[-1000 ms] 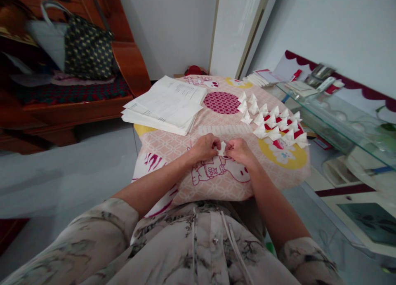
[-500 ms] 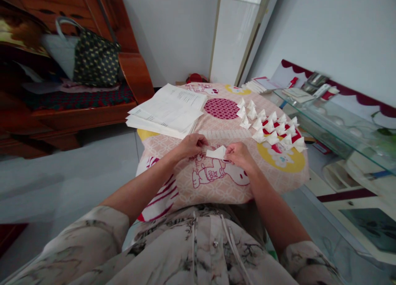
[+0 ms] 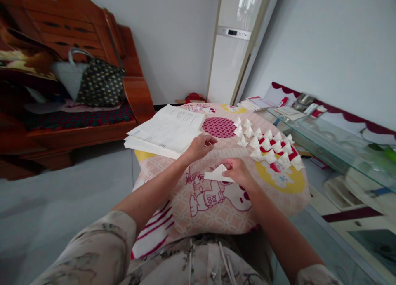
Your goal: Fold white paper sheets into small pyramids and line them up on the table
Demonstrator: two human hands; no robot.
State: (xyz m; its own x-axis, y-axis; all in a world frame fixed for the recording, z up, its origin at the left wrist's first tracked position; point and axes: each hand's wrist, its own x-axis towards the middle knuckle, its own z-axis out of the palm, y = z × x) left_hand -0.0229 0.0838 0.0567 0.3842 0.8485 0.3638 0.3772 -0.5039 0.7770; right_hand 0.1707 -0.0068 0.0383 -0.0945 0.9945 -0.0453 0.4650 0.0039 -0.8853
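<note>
My right hand (image 3: 236,170) pinches a small piece of folded white paper (image 3: 215,175) just above the patterned tablecloth (image 3: 182,206). The paper has a pointed top and a long straight lower edge. My left hand (image 3: 201,147) is apart from it, farther forward and to the left, with loosely bent fingers and nothing visible in them. It is close to the right corner of a stack of printed white sheets (image 3: 167,128). Several small folded paper shapes (image 3: 269,144) with pointed tips stand in rows at the right of the table.
A glass-topped cabinet (image 3: 324,132) holding various items runs along the table's right side. Papers (image 3: 253,103) lie in a pile at the far right. On the left stands a wooden bench (image 3: 139,99) with bags (image 3: 102,81) on it. A tall white appliance (image 3: 227,66) stands beyond the table.
My left hand has moved away from the folded paper, forward toward the stack. My right hand still holds the paper, which is turned slightly. The camera view has tilted up.
</note>
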